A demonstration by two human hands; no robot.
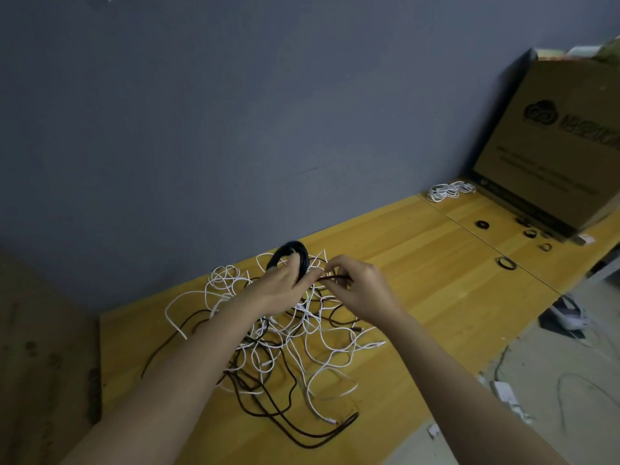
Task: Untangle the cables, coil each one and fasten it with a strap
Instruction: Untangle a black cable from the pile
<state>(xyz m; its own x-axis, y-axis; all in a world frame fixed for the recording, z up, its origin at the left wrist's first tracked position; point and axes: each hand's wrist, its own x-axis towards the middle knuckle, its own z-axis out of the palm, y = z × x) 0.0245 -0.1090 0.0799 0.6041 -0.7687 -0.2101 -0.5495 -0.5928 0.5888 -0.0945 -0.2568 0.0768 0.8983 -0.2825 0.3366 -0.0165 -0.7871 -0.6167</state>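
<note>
Sprawling over the wooden table [419, 263], the tangle of white and dark cables [288, 347] is lying under both hands. The left hand [280, 290] is gripping a dark coil [290, 253]; the right hand [360, 290] is pinching its loose tail [332, 279]. Risk: the trailing end is probably snagging white loops, dragging them along.

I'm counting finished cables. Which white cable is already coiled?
The white bundle by the cardboard box; the other white cables lie loose in the tangle.

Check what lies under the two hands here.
A tangle of white and dark cables on the wooden table. The left hand and right hand cover the strands directly below.
</note>
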